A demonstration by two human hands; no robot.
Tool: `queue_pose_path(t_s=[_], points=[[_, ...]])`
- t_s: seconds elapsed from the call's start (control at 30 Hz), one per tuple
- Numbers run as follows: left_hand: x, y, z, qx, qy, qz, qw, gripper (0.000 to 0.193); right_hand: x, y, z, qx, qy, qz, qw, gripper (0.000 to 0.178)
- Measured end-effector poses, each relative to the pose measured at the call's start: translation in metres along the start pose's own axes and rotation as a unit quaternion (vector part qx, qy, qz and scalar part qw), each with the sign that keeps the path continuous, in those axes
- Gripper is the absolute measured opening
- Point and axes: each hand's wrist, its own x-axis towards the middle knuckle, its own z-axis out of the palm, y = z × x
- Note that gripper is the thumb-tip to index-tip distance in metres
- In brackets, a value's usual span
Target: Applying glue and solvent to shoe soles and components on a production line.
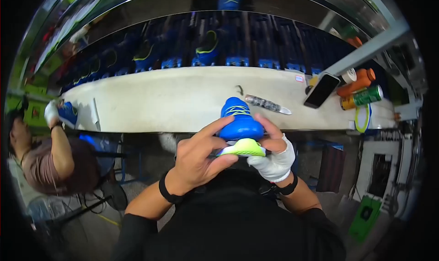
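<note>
one bare left hand (194, 156) and one half-gloved right hand (276, 162), in the head view, pinch a blue shoe upper (240, 126) and lime sole (247, 147) together by the near edge of the surface (151, 101). the step looks like fitting sole to upper; the next move probably calls for even alignment.

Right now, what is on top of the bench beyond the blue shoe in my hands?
A wrapped tool and a small dark piece. The blue shoe hides part of the bench behind it.
</note>
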Motion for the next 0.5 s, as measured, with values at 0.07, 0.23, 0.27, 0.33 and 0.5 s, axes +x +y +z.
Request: queue_pose_path(t_s=[0.07, 0.23, 0.27, 0.33, 0.5], points=[[-0.007, -0.002, -0.027, 0.019, -0.015, 0.008, 1.0, 0.041, 0.001, -0.009, 0.032, -0.033, 0.005, 0.01, 0.999, 0.042], [0.005, 0.012, 0.023, 0.031, 0.002, 0.026, 0.999, 0.044, -0.005, -0.014, -0.025, -0.09, -0.015, -0.008, 0.996, 0.046], [0.004, 0.012, 0.021, 0.027, 0.001, 0.028, 0.999, 0.044, -0.007, -0.014, -0.021, -0.086, -0.009, -0.014, 0.996, 0.046], [0.003, 0.013, 0.021, 0.024, 0.004, 0.029, 0.999, 0.044, -0.009, -0.013, -0.021, -0.082, -0.007, -0.019, 0.996, 0.046], [0.0, 0.015, 0.017, 0.008, -0.008, -0.011, 1.0, 0.043, -0.012, -0.016, -0.018, -0.062, -0.005, 0.004, 0.998, 0.046]])
